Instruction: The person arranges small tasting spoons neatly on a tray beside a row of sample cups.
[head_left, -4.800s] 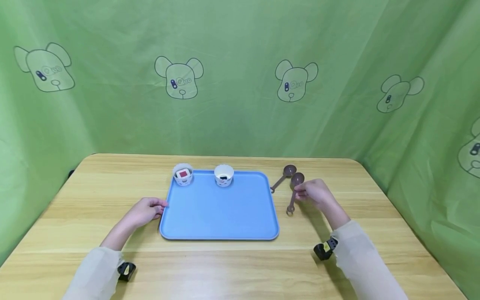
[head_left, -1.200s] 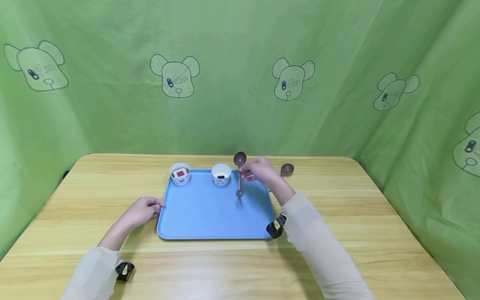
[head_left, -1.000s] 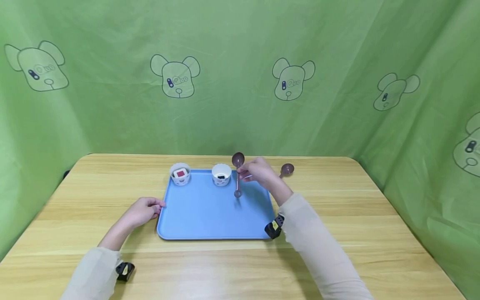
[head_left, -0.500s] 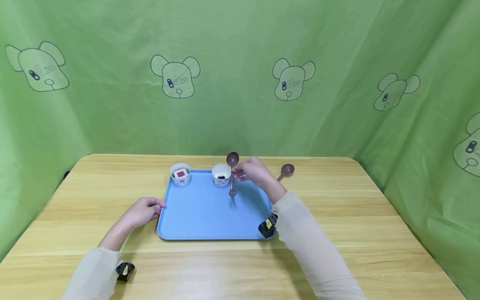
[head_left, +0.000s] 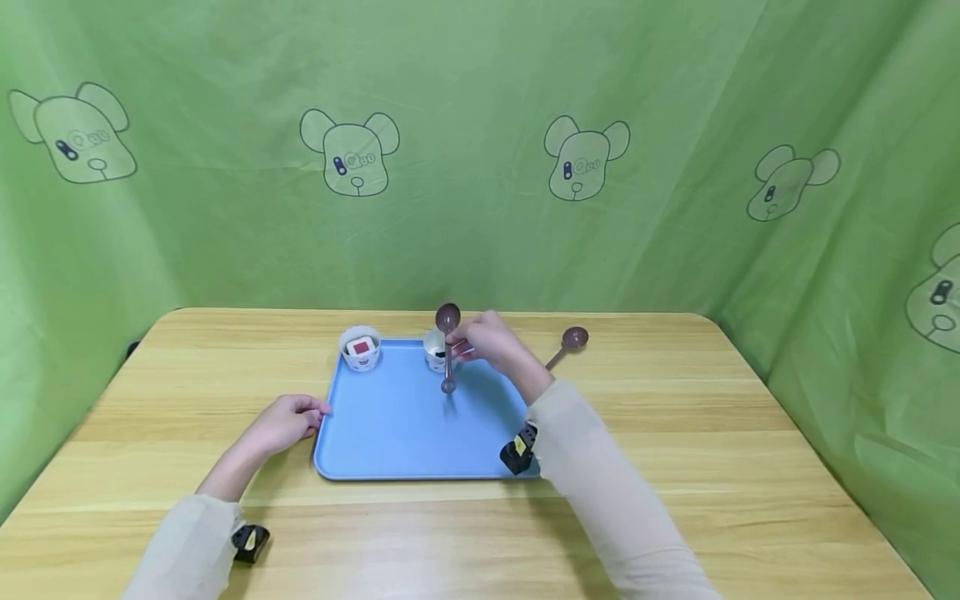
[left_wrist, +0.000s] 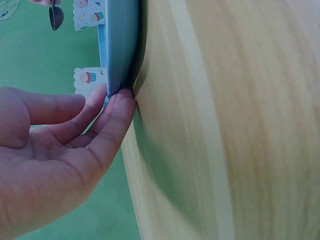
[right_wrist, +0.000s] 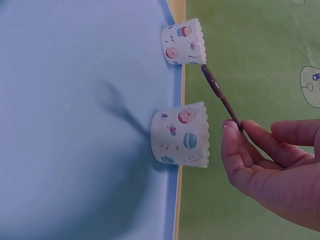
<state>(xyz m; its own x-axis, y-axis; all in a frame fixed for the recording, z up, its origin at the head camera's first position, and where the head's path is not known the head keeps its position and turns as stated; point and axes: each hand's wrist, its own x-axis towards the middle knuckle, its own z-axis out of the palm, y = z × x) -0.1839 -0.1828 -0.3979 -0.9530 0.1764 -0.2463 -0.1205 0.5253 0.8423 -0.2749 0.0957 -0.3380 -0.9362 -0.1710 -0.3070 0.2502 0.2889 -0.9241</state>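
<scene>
My right hand (head_left: 487, 340) pinches a brown long-handled spoon (head_left: 448, 350) by its handle, held above the blue tray (head_left: 405, 433). In the head view the spoon overlaps the right-hand scalloped paper baking cup (head_left: 432, 348), which holds something dark; the right wrist view shows this cup (right_wrist: 175, 135) just apart from the fingers. The second baking cup (head_left: 362, 360) stands at the tray's back left corner with a white block bearing a red square inside. My left hand (head_left: 281, 423) touches the tray's left edge; in the left wrist view its fingertips (left_wrist: 122, 100) meet the rim, thumb apart.
Another brown spoon (head_left: 574, 338) lies on the wooden table (head_left: 750, 467) right of the tray, its handle end hidden behind the right arm. A green curtain (head_left: 465, 250) with printed bear heads hangs behind the table and along its sides.
My right hand has lifted one spoon from the table right of the tray and carried it left to beside the right-hand baking cup, still drifting left. The left hand stays at the tray's edge.
</scene>
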